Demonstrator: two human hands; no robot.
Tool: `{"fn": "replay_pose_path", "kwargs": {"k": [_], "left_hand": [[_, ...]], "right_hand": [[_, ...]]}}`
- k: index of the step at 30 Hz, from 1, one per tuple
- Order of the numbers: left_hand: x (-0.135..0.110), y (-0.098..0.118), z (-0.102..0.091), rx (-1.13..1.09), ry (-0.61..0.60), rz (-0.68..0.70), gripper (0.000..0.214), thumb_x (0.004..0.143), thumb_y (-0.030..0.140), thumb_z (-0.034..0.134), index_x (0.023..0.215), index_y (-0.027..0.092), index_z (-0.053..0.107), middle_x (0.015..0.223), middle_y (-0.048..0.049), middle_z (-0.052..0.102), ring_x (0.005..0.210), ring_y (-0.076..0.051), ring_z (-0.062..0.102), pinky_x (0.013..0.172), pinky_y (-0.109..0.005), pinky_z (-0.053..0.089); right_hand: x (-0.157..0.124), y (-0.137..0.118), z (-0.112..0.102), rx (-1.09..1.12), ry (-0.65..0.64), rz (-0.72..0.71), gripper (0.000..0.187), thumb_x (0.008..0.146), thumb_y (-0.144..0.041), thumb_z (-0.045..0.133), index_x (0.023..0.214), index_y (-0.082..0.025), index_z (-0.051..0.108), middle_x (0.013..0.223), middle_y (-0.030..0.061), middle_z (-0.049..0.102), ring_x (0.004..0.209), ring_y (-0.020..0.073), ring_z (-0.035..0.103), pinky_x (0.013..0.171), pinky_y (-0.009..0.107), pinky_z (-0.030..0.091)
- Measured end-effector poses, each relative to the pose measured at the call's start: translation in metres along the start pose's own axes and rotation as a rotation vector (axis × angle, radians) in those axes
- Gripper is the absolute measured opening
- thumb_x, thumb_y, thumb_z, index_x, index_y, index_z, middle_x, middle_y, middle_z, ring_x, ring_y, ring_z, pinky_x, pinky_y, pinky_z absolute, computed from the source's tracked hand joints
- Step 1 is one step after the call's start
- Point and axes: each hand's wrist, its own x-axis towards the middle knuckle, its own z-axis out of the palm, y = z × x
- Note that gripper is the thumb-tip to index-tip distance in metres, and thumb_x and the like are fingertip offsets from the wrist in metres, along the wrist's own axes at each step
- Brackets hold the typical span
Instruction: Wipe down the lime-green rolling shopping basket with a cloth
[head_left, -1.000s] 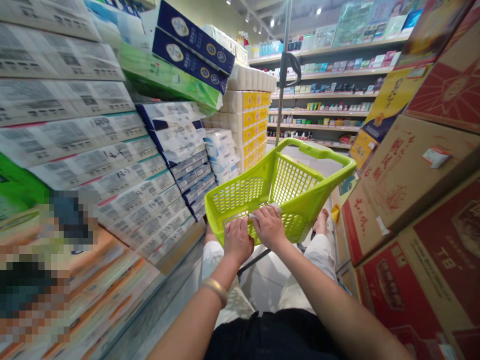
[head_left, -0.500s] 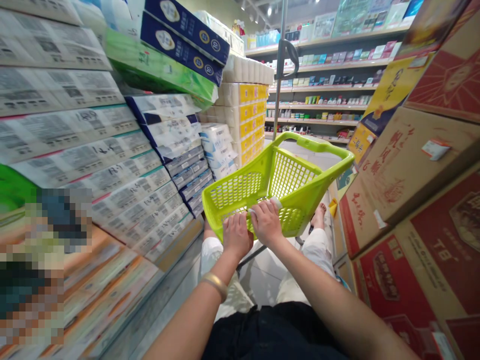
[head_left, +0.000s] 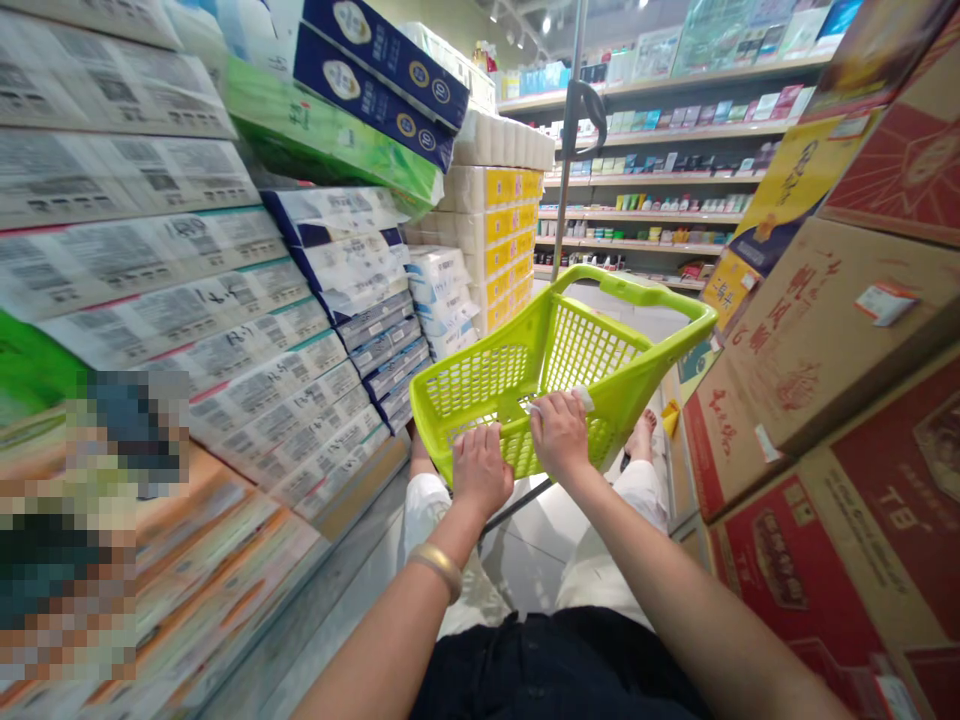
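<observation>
A lime-green plastic shopping basket (head_left: 487, 376) with perforated walls stands tilted between my legs, its raised handle (head_left: 634, 288) on the far side. My left hand (head_left: 481, 468) is closed over the basket's near rim, fingers curled over the edge. To its right, my right hand (head_left: 562, 435) presses a small white wipe (head_left: 583, 398) onto the same rim; only the wipe's ends show past the fingers, so whether it is tissue or cloth is unclear. Inside the basket I see only bare green mesh.
Stacked packs of paper goods (head_left: 292, 350) rise along the left. Cardboard cartons (head_left: 795, 340) are piled close on the right. A metal pole with a dark handle (head_left: 574, 120) stands behind the basket, before shelves of small boxed goods (head_left: 675, 120). A blurred-out patch covers the lower left.
My right hand has slid rightward along the rim with the wipe, widening the gap between my hands. The left hand keeps its hold on the rim. The view has shifted slightly.
</observation>
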Motion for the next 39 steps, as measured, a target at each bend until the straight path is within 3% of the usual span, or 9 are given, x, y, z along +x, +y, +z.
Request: {"fn": "replay_pose_path", "kwargs": {"k": [3,6,10,15,18,24,28,33,39], "left_hand": [[0.000,-0.001,0.000,-0.002,0.001,0.002,0.049,0.074,0.022,0.054,0.122,0.013,0.049,0.106,-0.0124,0.059,0.102,-0.028,0.051,0.092,-0.041,0.036],[-0.002,-0.003,-0.001,0.002,0.000,0.009,0.050,0.073,0.022,0.055,0.122,0.013,0.049,0.106,-0.0119,0.059,0.103,-0.028,0.051,0.092,-0.041,0.036],[-0.002,-0.005,-0.001,0.000,0.000,0.017,0.053,0.071,0.020,0.056,0.123,0.014,0.048,0.105,-0.0109,0.059,0.102,-0.027,0.051,0.092,-0.041,0.036],[-0.001,-0.003,0.000,-0.011,0.005,0.006,0.055,0.071,0.020,0.056,0.125,0.014,0.047,0.107,-0.0111,0.059,0.103,-0.028,0.051,0.093,-0.041,0.035],[0.000,-0.002,0.001,-0.014,0.008,0.003,0.055,0.071,0.020,0.056,0.125,0.013,0.047,0.106,-0.0117,0.059,0.103,-0.028,0.051,0.093,-0.041,0.035],[-0.001,-0.006,0.001,-0.018,0.001,0.018,0.055,0.070,0.018,0.055,0.124,0.014,0.047,0.105,-0.0113,0.059,0.103,-0.027,0.051,0.092,-0.041,0.036],[-0.003,-0.009,-0.001,-0.012,0.000,0.011,0.057,0.069,0.019,0.056,0.125,0.015,0.047,0.105,-0.0110,0.059,0.103,-0.028,0.051,0.092,-0.042,0.036],[-0.003,-0.007,-0.001,-0.027,0.013,0.019,0.054,0.070,0.020,0.055,0.123,0.014,0.048,0.105,-0.0110,0.059,0.102,-0.027,0.051,0.093,-0.041,0.035],[-0.001,-0.005,0.001,-0.027,0.014,0.002,0.054,0.070,0.020,0.055,0.123,0.014,0.048,0.106,-0.0113,0.059,0.103,-0.028,0.050,0.093,-0.042,0.035]], "right_hand": [[-0.006,-0.025,0.010,0.063,-0.042,-0.078,0.017,0.093,-0.024,0.046,0.089,-0.022,0.062,0.091,0.0049,0.063,0.100,0.0216,0.050,0.109,0.037,0.025],[-0.008,-0.028,0.011,0.075,-0.070,-0.150,0.017,0.094,-0.025,0.046,0.092,-0.022,0.063,0.091,0.0044,0.064,0.098,0.0204,0.051,0.107,0.035,0.028],[0.000,0.007,-0.003,0.005,-0.062,-0.184,0.018,0.095,-0.027,0.046,0.096,-0.023,0.063,0.094,0.0044,0.064,0.100,0.0208,0.051,0.106,0.036,0.028],[0.010,0.039,-0.015,-0.074,0.012,-0.053,0.020,0.095,-0.028,0.045,0.093,-0.023,0.064,0.095,0.0057,0.064,0.104,0.0228,0.050,0.109,0.040,0.025],[0.006,0.026,-0.007,-0.050,0.029,-0.013,0.019,0.094,-0.025,0.045,0.091,-0.022,0.063,0.095,0.0063,0.064,0.104,0.0235,0.050,0.110,0.041,0.025],[-0.007,-0.014,0.009,0.073,-0.044,-0.162,0.018,0.094,-0.025,0.045,0.099,-0.023,0.062,0.096,0.0046,0.065,0.104,0.0220,0.050,0.109,0.039,0.026],[-0.002,0.005,-0.002,0.032,-0.073,-0.234,0.017,0.094,-0.027,0.048,0.101,-0.024,0.063,0.096,0.0035,0.066,0.101,0.0206,0.052,0.105,0.036,0.029],[0.009,0.040,-0.016,-0.060,0.016,-0.085,0.019,0.095,-0.027,0.045,0.096,-0.024,0.064,0.096,0.0048,0.065,0.103,0.0220,0.052,0.108,0.039,0.027],[-0.001,0.004,0.001,0.007,0.020,-0.049,0.018,0.094,-0.024,0.045,0.094,-0.023,0.063,0.094,0.0060,0.064,0.104,0.0233,0.050,0.108,0.041,0.026]]}}
